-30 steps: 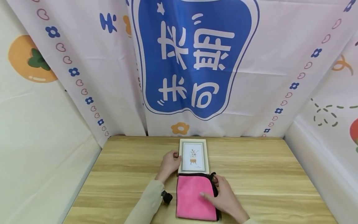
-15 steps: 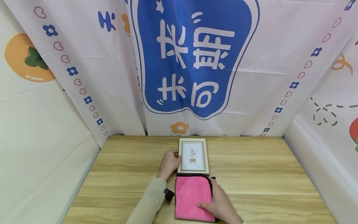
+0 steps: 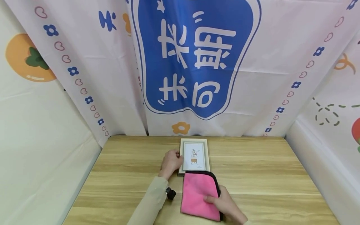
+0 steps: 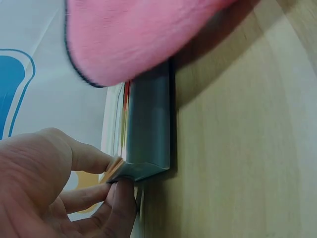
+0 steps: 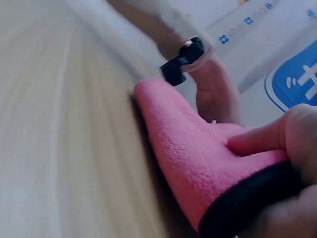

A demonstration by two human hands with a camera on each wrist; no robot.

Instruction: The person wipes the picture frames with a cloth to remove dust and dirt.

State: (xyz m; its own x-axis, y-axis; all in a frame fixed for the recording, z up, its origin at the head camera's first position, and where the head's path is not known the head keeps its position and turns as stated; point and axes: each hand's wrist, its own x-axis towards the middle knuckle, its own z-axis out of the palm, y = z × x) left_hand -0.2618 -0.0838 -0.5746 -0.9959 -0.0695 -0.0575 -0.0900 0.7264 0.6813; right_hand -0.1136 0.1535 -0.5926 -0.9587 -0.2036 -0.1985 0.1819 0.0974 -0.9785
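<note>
A cream picture frame (image 3: 181, 156) with a potted-plant print lies face up at the table's far edge. My left hand (image 3: 170, 163) pinches its left edge; the left wrist view shows thumb and fingers at a corner of the frame's thick dark side (image 4: 148, 119). My right hand (image 3: 226, 201) grips a folded pink cloth (image 3: 197, 193) with black edging by its right side, thumb on top. In the head view the cloth's upper edge overlaps the frame's near edge. The right wrist view shows the fuzzy cloth (image 5: 183, 148) bending up under the thumb.
The wooden table (image 3: 135, 175) ends at a printed white curtain (image 3: 270, 62) with a blue panel just behind the frame. White cloth walls stand left and right. A black wrist camera (image 3: 170, 193) sits on the left wrist.
The right hand has drawn the cloth slightly right and tilted it, its top edge now overlapping the frame's near edge. The left hand and the frame have stayed in place.
</note>
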